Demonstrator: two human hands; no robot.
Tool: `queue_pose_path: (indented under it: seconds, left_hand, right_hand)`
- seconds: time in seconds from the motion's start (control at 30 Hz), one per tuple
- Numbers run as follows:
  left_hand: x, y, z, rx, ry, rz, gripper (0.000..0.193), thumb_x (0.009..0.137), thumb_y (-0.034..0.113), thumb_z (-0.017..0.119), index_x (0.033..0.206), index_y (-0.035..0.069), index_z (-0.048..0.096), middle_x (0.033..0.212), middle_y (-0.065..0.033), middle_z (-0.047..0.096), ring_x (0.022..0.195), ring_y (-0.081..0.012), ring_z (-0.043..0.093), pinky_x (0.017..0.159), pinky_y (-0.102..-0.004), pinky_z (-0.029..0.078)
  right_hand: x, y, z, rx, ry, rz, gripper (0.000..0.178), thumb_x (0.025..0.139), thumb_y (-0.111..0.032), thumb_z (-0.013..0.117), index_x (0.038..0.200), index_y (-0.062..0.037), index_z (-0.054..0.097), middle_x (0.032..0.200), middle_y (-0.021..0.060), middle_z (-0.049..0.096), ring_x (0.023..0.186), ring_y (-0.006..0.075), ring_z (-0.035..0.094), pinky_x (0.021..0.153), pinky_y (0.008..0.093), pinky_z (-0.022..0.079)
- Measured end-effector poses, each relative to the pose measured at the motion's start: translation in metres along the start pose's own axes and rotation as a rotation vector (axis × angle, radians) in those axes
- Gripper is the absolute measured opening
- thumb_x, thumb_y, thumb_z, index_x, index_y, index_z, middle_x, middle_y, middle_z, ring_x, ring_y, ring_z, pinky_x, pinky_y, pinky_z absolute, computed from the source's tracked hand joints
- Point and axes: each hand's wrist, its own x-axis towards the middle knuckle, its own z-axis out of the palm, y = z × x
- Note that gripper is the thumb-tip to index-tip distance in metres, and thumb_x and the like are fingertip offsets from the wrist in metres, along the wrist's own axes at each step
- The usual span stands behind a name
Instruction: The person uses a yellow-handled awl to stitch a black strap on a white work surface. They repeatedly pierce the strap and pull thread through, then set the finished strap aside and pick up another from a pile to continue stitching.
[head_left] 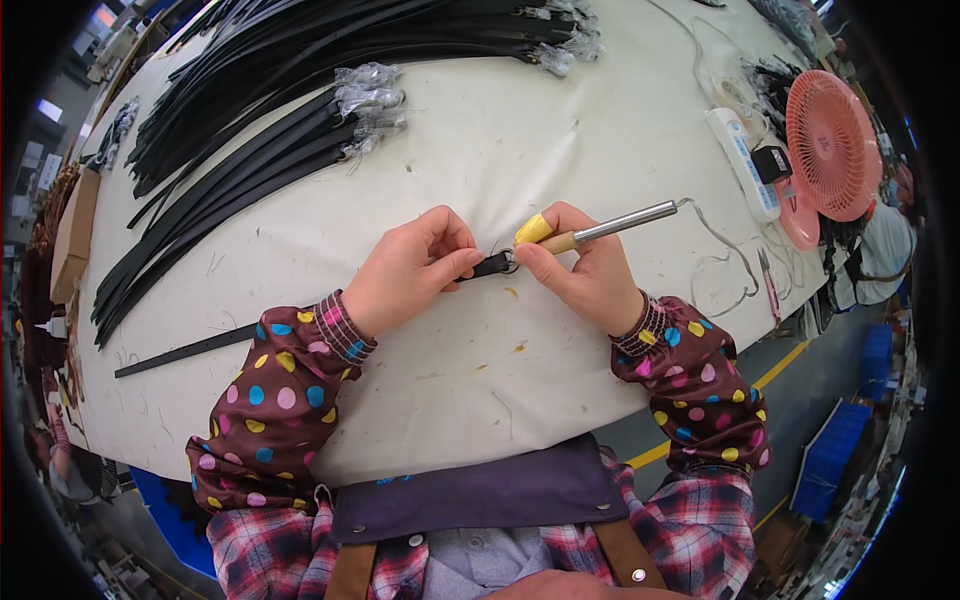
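Note:
My left hand (415, 270) is closed, thumb against fingers, on a narrow black belt (490, 267) near its buckle end. The belt's long tail passes beneath my left forearm and lies on the table to the left. At that end is a small metal buckle (509, 261), partly covered by my fingers. In my right hand (590, 270) is a soldering-iron-like tool (628, 221) with a metal shaft, a wooden grip and a cord. Its working tip is hidden at the buckle. A yellow cover wraps one right fingertip.
Black belts with plastic-wrapped ends (250, 170) lie in bundles at the far left of the cream-covered table (480, 370). A pink fan (830, 145), a white power strip (742, 160) and tweezers (768, 285) are on the right. The tool's cord loops nearby.

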Motion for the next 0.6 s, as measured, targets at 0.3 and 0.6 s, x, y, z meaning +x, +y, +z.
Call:
queue_pose_path:
  seconds: [0.3, 0.6]
  left_hand:
    - [-0.0004, -0.0037, 0.0049, 0.004, 0.03, 0.057, 0.013, 0.096, 0.012, 0.062, 0.093, 0.002, 0.053, 0.086, -0.0022, 0.064, 0.079, -0.0063, 0.061, 0.064, -0.0205, 0.051]
    - [0.0007, -0.0072, 0.0054, 0.003, 0.043, 0.065, 0.015, 0.096, 0.014, 0.063, 0.092, 0.003, 0.053, 0.085, -0.0019, 0.064, 0.077, -0.0055, 0.06, 0.062, -0.02, 0.049]
  right_hand:
    - [0.0027, 0.0071, 0.0081, -0.066, 0.022, -0.018, 0.021, 0.086, -0.007, 0.068, 0.087, -0.0014, 0.048, 0.068, 0.0075, 0.063, 0.062, 0.0134, 0.063, 0.06, 0.027, 0.047]
    - [0.0038, 0.0045, 0.0099, -0.113, 0.005, -0.041, 0.023, 0.086, -0.005, 0.068, 0.085, -0.0012, 0.046, 0.063, 0.009, 0.064, 0.055, 0.0159, 0.064, 0.052, 0.027, 0.047]
